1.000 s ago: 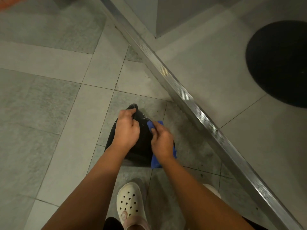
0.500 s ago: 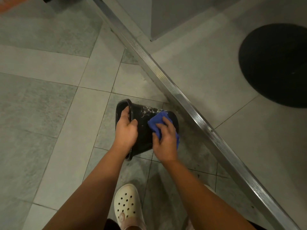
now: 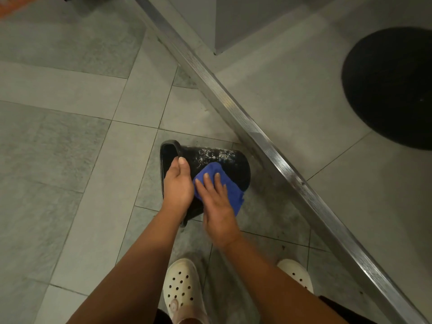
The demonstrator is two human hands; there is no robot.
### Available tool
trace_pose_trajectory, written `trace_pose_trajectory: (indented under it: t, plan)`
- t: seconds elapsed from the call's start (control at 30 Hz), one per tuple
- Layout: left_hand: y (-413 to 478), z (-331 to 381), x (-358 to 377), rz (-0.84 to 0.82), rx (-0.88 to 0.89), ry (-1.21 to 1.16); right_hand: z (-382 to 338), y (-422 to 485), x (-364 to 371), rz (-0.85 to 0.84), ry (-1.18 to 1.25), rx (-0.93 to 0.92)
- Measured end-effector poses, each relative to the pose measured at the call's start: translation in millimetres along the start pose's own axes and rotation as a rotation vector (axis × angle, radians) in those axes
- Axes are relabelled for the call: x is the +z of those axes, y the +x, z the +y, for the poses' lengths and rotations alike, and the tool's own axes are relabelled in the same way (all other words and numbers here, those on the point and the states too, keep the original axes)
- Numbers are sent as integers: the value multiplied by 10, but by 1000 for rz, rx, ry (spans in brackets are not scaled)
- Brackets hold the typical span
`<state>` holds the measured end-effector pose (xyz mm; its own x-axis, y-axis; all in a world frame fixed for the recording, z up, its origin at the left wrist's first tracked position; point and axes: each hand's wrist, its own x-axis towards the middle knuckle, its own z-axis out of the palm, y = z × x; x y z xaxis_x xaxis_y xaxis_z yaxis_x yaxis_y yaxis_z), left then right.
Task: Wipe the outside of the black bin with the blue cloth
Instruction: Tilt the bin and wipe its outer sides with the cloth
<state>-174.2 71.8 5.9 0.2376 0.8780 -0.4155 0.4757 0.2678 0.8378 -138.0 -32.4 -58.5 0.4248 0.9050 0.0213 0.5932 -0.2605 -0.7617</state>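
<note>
The black bin (image 3: 222, 157) lies tipped on its side on the tiled floor, its mouth to the left, with whitish smears along its upper wall. My left hand (image 3: 178, 183) grips the bin's rim, thumb over the edge. The blue cloth (image 3: 230, 187) lies spread on the bin's outer wall. My right hand (image 3: 216, 202) presses flat on the cloth with straight fingers.
A ribbed metal threshold strip (image 3: 268, 141) runs diagonally just right of the bin. Beyond it lies a round black mat (image 3: 392, 87). My two white clogs (image 3: 182, 291) stand on the tiles below the bin. Grey floor tiles (image 3: 70, 148) stretch to the left.
The bin has been turned onto its side with its mouth to the left. My right hand has flattened on the cloth and slid down the bin's wall. My left hand keeps hold of the rim.
</note>
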Motion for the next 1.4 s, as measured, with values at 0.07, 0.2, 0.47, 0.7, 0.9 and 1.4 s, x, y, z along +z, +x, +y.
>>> trace_pose_trajectory:
  t: [0.07,0.2,0.47,0.7,0.9,1.4]
  plan:
    - [12,12,-17,-4,12,31,-4,154,-24,22,-5,8]
    - [3,49,-56,1,155,191,126,306,-124,77,75,193]
    - [32,16,-99,-19,183,132,34,5,39,104,15,33]
    - [1,-92,-91,-12,211,55,2,169,-37,48,-31,62]
    - [-41,-72,-31,17,257,197,-53,-59,84,67,45,10]
    - [-101,-26,59,36,308,295,-237,230,-182,122,227,156]
